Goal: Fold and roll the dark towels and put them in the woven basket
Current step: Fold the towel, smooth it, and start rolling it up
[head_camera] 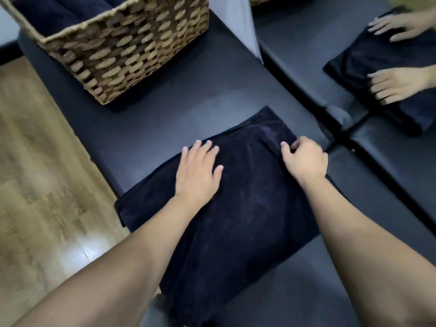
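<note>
A dark towel [236, 208] lies folded flat on a padded dark bench [165, 119], its long axis running from the near edge of the bench, below the camera, diagonally away toward the far right; its far short end points toward the gap between this bench and a neighbouring one [306, 55]. The towel's left long side lies close to the bench's left edge, beyond which wooden flooring [42, 173] shows.

The left hand [198, 171] rests palm-down on the far half of the towel near its left side, fingers straight and slightly spread. The right hand [304, 156] sits at the towel's far right corner area, fingers curled, thumb and forefinger pinching a fold of the cloth.

A woven basket [122, 50] stands at the far left end of the bench, well apart from the towel; rolled dark towels [54, 13] lie inside it.

On the neighbouring bench at right, a second person's two hands [398, 83] press flat on another dark folded towel [368, 60].
</note>
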A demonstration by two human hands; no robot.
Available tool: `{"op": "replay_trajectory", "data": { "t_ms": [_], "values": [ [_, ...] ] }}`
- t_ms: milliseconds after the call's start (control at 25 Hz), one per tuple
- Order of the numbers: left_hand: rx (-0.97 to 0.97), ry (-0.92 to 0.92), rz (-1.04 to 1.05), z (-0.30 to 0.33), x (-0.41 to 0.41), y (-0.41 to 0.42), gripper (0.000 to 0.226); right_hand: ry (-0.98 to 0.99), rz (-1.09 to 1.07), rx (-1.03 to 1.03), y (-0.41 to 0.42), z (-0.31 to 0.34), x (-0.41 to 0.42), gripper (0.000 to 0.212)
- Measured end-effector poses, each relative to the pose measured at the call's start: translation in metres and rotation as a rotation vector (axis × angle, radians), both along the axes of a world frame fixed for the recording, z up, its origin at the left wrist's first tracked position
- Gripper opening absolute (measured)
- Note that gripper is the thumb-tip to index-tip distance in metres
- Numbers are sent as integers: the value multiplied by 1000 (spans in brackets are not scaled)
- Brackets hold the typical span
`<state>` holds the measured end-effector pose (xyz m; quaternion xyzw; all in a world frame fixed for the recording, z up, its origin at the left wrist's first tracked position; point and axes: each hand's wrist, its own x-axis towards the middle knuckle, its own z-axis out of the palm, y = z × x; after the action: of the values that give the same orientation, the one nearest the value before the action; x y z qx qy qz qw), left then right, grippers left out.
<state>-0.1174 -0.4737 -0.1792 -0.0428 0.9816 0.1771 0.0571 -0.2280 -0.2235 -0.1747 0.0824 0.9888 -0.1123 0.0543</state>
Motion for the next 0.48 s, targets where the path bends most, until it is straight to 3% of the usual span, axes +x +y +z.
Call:
{"op": "replay_trajectory", "data": {
  "t_ms": [120, 200, 280, 400, 480],
  "values": [
    [215, 42, -196, 9, -50, 42, 44, -57, -83, -156, 2, -2, 2, 26],
    [347, 8, -95, 13, -90, 61, 44, -113, -62, -292, 2, -5, 0, 16],
    [321, -92, -22, 17, -134, 75, 49, -84, -90, -464, 4, -4, -9, 16],
    [125, -227, -117, 12, -177, 85, 53, -12, -23, -604, -3, 1, -18, 14],
    [261, -341, -64, 6, -198, 86, 48, 55, -10, -650, -8, 4, -23, 10]
  ]
}}
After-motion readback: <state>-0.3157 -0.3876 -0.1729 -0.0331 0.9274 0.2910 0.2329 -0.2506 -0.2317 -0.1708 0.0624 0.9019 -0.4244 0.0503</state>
